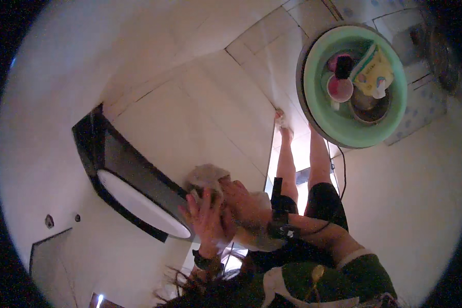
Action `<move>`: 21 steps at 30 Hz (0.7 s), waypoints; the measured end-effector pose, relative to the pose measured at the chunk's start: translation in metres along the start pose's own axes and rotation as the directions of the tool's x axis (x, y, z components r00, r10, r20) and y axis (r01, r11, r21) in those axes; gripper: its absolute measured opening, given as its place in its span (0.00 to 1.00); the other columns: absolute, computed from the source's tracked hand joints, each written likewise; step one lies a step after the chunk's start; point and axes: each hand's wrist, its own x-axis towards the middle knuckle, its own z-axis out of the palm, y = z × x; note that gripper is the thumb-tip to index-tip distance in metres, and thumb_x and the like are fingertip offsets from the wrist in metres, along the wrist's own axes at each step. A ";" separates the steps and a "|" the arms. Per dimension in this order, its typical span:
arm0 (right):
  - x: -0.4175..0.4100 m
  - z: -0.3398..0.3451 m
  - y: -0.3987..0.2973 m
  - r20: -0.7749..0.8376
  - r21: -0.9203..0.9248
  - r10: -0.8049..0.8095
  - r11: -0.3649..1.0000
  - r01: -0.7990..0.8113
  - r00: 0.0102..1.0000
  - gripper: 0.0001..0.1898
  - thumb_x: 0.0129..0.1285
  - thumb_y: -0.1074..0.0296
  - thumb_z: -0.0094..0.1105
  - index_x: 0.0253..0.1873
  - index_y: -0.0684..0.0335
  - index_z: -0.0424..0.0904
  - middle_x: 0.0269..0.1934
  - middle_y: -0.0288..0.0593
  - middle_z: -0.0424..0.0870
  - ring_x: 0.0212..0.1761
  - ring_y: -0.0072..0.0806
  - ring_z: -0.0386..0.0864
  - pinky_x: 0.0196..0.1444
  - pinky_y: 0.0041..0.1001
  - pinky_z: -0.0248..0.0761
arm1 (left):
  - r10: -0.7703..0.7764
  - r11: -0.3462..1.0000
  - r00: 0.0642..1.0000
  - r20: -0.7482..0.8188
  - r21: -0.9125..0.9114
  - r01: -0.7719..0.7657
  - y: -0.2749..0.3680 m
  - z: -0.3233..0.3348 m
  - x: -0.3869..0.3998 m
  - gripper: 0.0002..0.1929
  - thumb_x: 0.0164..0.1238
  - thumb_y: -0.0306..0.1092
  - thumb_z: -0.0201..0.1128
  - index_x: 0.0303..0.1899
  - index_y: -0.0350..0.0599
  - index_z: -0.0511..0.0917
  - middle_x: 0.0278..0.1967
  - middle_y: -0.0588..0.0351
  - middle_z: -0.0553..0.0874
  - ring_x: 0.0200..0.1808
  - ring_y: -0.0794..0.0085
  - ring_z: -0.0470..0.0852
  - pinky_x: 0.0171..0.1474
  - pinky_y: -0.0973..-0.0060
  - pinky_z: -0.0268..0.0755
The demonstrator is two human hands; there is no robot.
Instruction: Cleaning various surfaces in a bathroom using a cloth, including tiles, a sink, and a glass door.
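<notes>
Both hands meet low in the middle of the view, around a crumpled greyish-beige cloth [208, 175]. My left hand [206, 219], with a black band at its wrist, has its fingers spread and pressed on the cloth's near side. From the right, my right hand [240, 196] grips the cloth's other side, its fingers partly hidden. Paler cloth [260, 238] hangs below the right forearm; I cannot tell whether it is the same piece. A black strap with a small device [283, 229] is around the right forearm.
A pale green basin [312, 88] at upper right holds a yellow soft pack [377, 71], a pink-and-white cup [339, 87], a black item [344, 66] and a dark round bowl [369, 106]. A black frame with a white oval panel [142, 204] stands at left. A dark cable [344, 165] hangs near my legs.
</notes>
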 end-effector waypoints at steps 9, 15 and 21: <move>0.052 -0.010 -0.006 -0.054 -0.210 -0.287 0.940 0.270 0.956 0.22 0.47 0.70 0.53 0.50 0.68 0.73 0.55 0.45 0.71 0.59 0.36 0.64 0.55 0.37 0.57 | 0.223 0.970 0.870 -0.440 0.016 -0.241 -0.032 -0.006 0.005 0.24 0.62 0.47 0.48 0.58 0.47 0.66 0.63 0.43 0.65 0.68 0.46 0.52 0.67 0.43 0.31; 0.152 0.026 0.014 -0.162 -0.426 -0.558 0.783 0.453 0.814 0.23 0.49 0.67 0.53 0.54 0.63 0.72 0.53 0.43 0.72 0.58 0.31 0.65 0.52 0.33 0.60 | 0.034 0.959 0.821 -0.570 -0.213 -0.188 -0.060 0.005 0.022 0.33 0.63 0.55 0.43 0.65 0.43 0.57 0.64 0.36 0.60 0.67 0.41 0.51 0.65 0.41 0.37; 0.149 -0.072 -0.054 -0.547 -0.678 -0.357 0.719 -0.150 0.757 0.22 0.63 0.68 0.42 0.63 0.57 0.60 0.59 0.52 0.66 0.62 0.41 0.61 0.60 0.36 0.60 | -0.152 0.939 0.843 -0.516 -0.342 -0.040 -0.052 0.000 0.022 0.39 0.60 0.60 0.47 0.62 0.33 0.60 0.64 0.29 0.53 0.67 0.38 0.51 0.66 0.48 0.42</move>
